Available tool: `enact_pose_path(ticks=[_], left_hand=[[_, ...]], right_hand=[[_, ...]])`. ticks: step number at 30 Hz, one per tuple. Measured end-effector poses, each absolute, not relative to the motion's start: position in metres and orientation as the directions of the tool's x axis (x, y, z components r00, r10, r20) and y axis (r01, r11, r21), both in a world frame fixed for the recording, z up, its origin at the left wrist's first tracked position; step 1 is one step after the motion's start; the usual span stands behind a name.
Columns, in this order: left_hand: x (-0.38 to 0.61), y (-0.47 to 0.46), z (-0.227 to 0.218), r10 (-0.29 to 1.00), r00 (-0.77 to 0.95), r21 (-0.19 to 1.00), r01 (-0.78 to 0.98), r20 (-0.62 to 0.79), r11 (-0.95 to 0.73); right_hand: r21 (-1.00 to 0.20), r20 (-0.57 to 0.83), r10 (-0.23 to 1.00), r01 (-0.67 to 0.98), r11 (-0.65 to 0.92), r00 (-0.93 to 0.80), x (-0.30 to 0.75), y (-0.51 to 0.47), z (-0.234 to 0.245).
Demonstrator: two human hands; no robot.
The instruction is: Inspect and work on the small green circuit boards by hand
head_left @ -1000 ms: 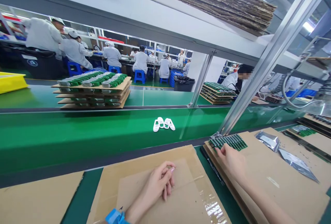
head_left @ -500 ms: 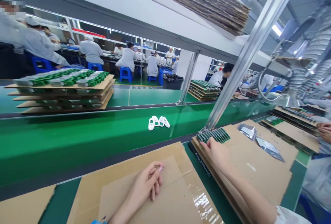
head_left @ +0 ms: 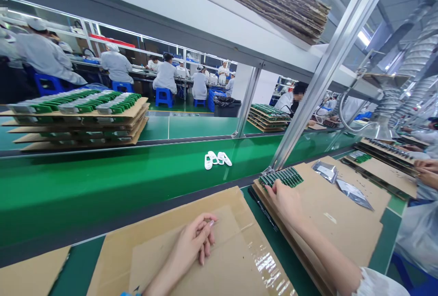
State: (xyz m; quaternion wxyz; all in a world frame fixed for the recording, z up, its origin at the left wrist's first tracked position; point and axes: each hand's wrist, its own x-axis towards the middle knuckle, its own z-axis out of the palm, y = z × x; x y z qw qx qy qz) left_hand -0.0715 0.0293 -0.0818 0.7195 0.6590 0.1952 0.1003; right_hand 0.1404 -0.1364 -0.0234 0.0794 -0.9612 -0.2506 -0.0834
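My left hand (head_left: 196, 239) rests on a brown cardboard sheet (head_left: 232, 264) with its fingers loosely curled and the thumb tip against the index finger; nothing shows in it. My right hand (head_left: 284, 198) reaches to a row of green circuit boards (head_left: 282, 176) standing on edge at the far left corner of a cardboard stack (head_left: 328, 232). Its thumb and index finger pinch at the near left end of that row, on a circuit board mostly hidden by the fingers.
White plastic parts (head_left: 218, 160) lie on the green conveyor belt (head_left: 102, 182) ahead. Trays of circuit boards (head_left: 82, 104) are stacked beyond it. Silver bags (head_left: 354, 193) lie on the right cardboard. A metal post (head_left: 308, 104) rises nearby. A co-worker's hands (head_left: 427, 170) are at far right.
The white parts have moved a little to the right along the belt. The view has shifted slightly; both my hands keep their places.
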Motion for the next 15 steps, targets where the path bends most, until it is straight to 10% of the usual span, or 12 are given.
enact_pose_path(ticks=[9, 15], left_hand=[[-0.07, 0.029, -0.081, 0.408, 0.9, 0.987, 0.125, -0.155, 0.101], [-0.072, 0.033, -0.075, 0.54, 0.834, 0.993, 0.081, -0.116, 0.088]], right_hand=[[-0.606, 0.133, 0.4, 0.394, -0.691, 0.907, 0.128, -0.141, 0.004], [-0.95, -0.141, 0.705, 0.105, -0.294, 0.695, 0.047, -0.078, -0.012]])
